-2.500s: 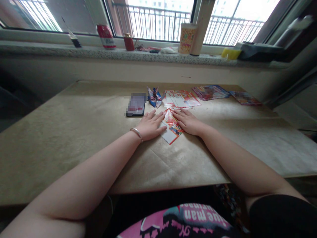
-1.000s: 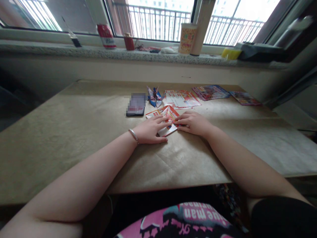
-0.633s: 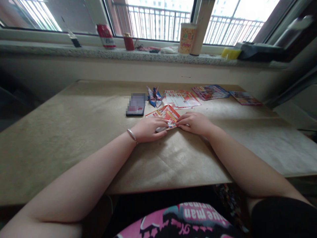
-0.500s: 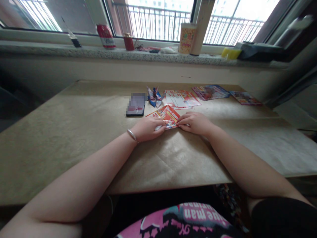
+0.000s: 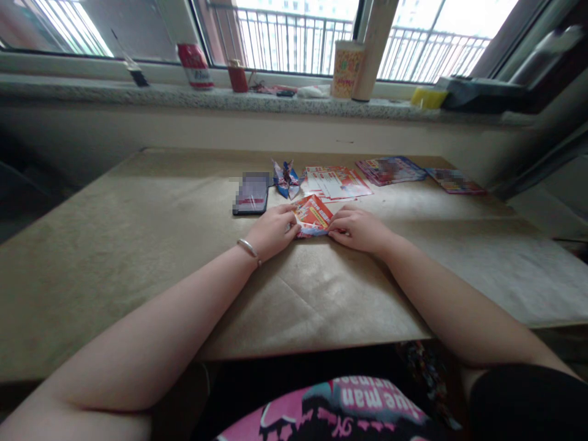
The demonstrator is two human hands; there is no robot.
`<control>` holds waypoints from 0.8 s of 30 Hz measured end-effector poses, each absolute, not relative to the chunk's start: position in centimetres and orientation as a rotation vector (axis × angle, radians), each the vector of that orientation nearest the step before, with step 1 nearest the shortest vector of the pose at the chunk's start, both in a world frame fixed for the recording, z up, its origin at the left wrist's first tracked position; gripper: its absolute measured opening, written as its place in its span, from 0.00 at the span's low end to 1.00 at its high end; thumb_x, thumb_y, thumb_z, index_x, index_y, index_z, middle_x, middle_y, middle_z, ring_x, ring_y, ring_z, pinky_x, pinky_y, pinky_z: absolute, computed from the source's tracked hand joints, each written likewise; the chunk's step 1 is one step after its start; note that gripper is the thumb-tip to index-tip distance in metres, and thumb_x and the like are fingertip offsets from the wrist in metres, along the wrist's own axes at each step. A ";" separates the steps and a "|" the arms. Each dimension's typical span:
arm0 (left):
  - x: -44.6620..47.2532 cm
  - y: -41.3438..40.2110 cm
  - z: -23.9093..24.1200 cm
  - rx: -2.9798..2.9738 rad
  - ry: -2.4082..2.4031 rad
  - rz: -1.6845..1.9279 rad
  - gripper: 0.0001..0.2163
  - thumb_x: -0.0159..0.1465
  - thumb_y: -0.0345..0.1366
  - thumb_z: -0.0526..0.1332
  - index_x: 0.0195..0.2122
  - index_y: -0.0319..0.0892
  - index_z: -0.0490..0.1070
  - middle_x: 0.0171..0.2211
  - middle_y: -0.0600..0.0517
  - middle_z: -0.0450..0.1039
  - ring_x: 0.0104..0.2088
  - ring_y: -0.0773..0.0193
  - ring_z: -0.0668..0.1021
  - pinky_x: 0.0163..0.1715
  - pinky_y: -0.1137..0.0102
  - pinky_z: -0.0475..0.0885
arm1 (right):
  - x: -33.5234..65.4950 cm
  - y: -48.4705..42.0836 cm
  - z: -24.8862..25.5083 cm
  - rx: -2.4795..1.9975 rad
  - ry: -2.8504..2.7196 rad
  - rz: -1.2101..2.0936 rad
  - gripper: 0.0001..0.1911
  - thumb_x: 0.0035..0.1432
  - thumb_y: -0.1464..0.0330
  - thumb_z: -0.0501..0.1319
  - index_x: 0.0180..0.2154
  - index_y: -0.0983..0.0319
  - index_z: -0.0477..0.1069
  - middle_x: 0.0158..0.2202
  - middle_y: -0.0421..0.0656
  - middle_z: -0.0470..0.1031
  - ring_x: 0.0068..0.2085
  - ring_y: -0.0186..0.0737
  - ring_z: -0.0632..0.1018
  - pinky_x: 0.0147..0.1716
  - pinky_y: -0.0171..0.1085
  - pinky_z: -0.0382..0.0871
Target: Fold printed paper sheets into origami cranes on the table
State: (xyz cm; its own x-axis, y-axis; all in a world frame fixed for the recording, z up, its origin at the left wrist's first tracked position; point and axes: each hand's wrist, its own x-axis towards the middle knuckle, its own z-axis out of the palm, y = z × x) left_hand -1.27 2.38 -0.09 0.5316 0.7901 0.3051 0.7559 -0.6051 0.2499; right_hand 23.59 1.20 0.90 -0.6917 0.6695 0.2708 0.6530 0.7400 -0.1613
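On the table, a sheet of red and orange printed paper (image 5: 314, 214) lies folded, with a pointed top and a creased bluish-white strip along its near edge. My left hand (image 5: 274, 229) grips the left side of the paper, thumb and fingers bent onto it. From the other side, my right hand (image 5: 358, 228) pinches the right corner between thumb and fingers. Just beyond is a folded blue and white paper figure (image 5: 287, 179) with pointed petals. A phone (image 5: 252, 193) lies beside it, close to my left fingers.
Loose red and white leaflets (image 5: 337, 182) lie behind the folded sheet. Farther right are a stack of colourful leaflets (image 5: 390, 170) and another small pile (image 5: 456, 181). On the stone windowsill (image 5: 160, 98) stand a red can (image 5: 195, 66), a red bottle (image 5: 237, 76) and a paper cup (image 5: 347, 69).
My left hand has shifted left and slightly away from me along the paper. More of the paper's near edge shows between my hands. My right hand has barely moved.
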 end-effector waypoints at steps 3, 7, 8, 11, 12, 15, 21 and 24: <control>-1.1 2.5 -0.1 2.659 1.380 0.592 0.11 0.65 0.37 0.55 0.31 0.39 0.74 0.54 0.43 0.72 0.55 0.53 0.73 0.58 0.57 0.67 | 23.5 1.1 0.9 -1.085 -2.628 0.099 0.11 0.61 0.66 0.58 0.39 0.60 0.79 0.40 0.46 0.80 0.42 0.42 0.75 0.43 0.39 0.67; -1.0 2.5 0.1 2.653 1.433 0.511 0.10 0.65 0.37 0.54 0.32 0.39 0.72 0.42 0.44 0.77 0.45 0.53 0.77 0.49 0.59 0.71 | 23.2 0.7 0.9 -1.196 -2.579 0.066 0.16 0.62 0.65 0.58 0.50 0.59 0.75 0.39 0.46 0.79 0.40 0.42 0.76 0.41 0.39 0.67; -0.9 2.6 0.2 2.658 1.441 0.494 0.09 0.65 0.37 0.55 0.32 0.39 0.72 0.39 0.45 0.77 0.43 0.53 0.77 0.47 0.60 0.71 | 23.0 0.7 0.9 -1.196 -2.574 0.059 0.17 0.62 0.65 0.58 0.51 0.58 0.74 0.40 0.46 0.79 0.40 0.42 0.76 0.41 0.39 0.67; -0.9 2.6 0.2 2.682 1.446 0.486 0.08 0.64 0.36 0.56 0.31 0.40 0.71 0.38 0.45 0.77 0.41 0.54 0.76 0.46 0.61 0.71 | 22.8 0.6 0.6 -1.081 -2.616 0.034 0.18 0.62 0.67 0.58 0.53 0.56 0.74 0.46 0.46 0.78 0.44 0.43 0.76 0.45 0.40 0.68; -0.9 2.6 0.1 2.686 1.449 0.489 0.08 0.64 0.36 0.56 0.32 0.39 0.70 0.38 0.45 0.76 0.41 0.54 0.76 0.45 0.62 0.71 | 22.7 0.6 0.5 -1.039 -2.632 0.018 0.18 0.62 0.68 0.58 0.53 0.57 0.74 0.48 0.47 0.77 0.46 0.43 0.75 0.46 0.41 0.68; -0.9 2.8 -0.1 2.689 1.470 0.501 0.08 0.64 0.36 0.56 0.32 0.40 0.71 0.38 0.45 0.76 0.41 0.55 0.76 0.45 0.62 0.70 | 22.6 0.7 0.2 -0.982 -2.648 -0.042 0.18 0.63 0.68 0.57 0.53 0.57 0.75 0.49 0.48 0.76 0.46 0.44 0.75 0.46 0.41 0.69; -1.0 3.4 -0.4 2.702 1.470 0.523 0.07 0.64 0.35 0.57 0.32 0.40 0.71 0.38 0.46 0.76 0.40 0.56 0.76 0.44 0.63 0.70 | 22.3 0.8 -0.3 -0.945 -2.680 -0.125 0.17 0.64 0.67 0.55 0.51 0.60 0.76 0.46 0.49 0.75 0.43 0.43 0.75 0.45 0.41 0.69; -0.9 3.5 -0.3 2.690 1.497 0.537 0.07 0.64 0.35 0.58 0.31 0.39 0.72 0.37 0.46 0.75 0.40 0.57 0.76 0.44 0.64 0.70 | 22.1 1.0 -0.5 -0.956 -2.686 -0.162 0.17 0.65 0.67 0.54 0.50 0.61 0.76 0.45 0.50 0.75 0.42 0.43 0.74 0.45 0.41 0.69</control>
